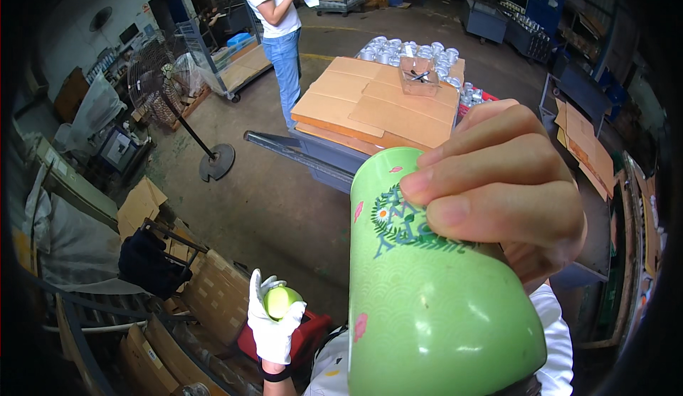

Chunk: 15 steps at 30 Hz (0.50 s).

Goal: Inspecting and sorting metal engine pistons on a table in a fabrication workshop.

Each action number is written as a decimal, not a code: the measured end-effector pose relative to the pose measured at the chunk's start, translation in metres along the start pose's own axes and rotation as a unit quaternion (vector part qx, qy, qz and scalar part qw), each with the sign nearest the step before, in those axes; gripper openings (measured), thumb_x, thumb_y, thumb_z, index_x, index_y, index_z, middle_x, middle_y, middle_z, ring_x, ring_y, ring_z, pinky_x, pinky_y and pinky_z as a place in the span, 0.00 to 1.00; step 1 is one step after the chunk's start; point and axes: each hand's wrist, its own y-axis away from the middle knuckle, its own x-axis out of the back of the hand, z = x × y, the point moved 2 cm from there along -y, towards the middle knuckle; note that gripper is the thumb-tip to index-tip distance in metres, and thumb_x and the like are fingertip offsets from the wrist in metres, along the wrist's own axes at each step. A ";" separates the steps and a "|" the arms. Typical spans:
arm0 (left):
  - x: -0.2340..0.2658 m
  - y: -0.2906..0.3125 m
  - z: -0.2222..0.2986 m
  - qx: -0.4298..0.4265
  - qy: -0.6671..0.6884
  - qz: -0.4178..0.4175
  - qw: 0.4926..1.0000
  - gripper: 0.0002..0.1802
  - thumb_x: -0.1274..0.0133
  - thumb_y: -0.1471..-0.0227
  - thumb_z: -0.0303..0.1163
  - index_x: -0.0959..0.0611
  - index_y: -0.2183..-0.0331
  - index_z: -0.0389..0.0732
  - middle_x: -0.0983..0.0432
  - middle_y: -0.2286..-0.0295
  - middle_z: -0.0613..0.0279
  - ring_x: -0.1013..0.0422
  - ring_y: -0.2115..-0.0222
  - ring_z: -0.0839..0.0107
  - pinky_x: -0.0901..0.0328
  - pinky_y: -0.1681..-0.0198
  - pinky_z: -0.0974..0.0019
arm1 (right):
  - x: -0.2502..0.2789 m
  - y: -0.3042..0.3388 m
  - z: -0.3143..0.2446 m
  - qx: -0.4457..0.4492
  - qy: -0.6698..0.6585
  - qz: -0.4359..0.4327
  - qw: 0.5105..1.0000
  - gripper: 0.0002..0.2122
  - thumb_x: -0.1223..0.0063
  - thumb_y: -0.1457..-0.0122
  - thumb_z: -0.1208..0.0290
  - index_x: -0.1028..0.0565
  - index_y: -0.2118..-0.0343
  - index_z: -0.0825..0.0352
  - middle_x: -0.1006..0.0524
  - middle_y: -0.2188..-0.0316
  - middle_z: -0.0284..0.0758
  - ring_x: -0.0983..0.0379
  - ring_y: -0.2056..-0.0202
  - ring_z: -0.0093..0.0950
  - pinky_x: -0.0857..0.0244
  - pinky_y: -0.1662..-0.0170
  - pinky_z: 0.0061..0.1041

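Very near the camera, a light green printed tumbler (441,310) with leaves, a daisy and pink spots fills the lower middle. My bare right hand (505,182) closes over its upper right side, the fingertips pressed on the printed wall. The thumb is mostly hidden behind it. Lower and to the left, my left hand (274,325) wears a white glove and a black wristband. Its fingers curl around a small rounded yellow-green piece (282,301), perhaps a lid; its kind is unclear.
Cardboard sheets (370,101) cover a cart ahead, bearing a clear box (420,77) and several silvery cups (405,49). A person (277,26) stands beyond. A floor fan (213,161) stands left, a chair (160,257) nearer, and a red container (313,328) by my left hand.
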 end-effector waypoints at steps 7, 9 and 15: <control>0.000 0.003 0.000 0.002 0.005 0.005 1.000 0.53 0.30 0.61 0.28 0.39 0.36 0.33 0.26 0.52 0.51 0.28 0.54 0.67 0.31 0.50 0.65 | 0.000 0.001 0.000 0.004 0.006 0.014 1.000 0.12 0.35 0.45 0.63 0.26 0.65 0.62 0.19 0.70 0.36 0.26 0.71 0.28 0.40 0.66 0.27; 0.000 0.004 0.003 0.000 0.002 0.004 1.000 0.53 0.30 0.61 0.27 0.39 0.36 0.33 0.26 0.52 0.51 0.28 0.54 0.67 0.31 0.50 0.66 | 0.000 0.001 0.000 0.003 0.004 0.020 1.000 0.12 0.35 0.45 0.63 0.26 0.64 0.62 0.19 0.70 0.36 0.26 0.71 0.28 0.40 0.66 0.27; -0.001 0.004 0.003 0.003 0.009 0.006 1.000 0.53 0.30 0.61 0.27 0.39 0.36 0.33 0.27 0.53 0.52 0.28 0.55 0.68 0.31 0.50 0.66 | 0.001 0.000 -0.003 -0.006 0.000 0.024 1.000 0.13 0.34 0.46 0.62 0.26 0.65 0.62 0.19 0.70 0.37 0.26 0.71 0.29 0.40 0.63 0.28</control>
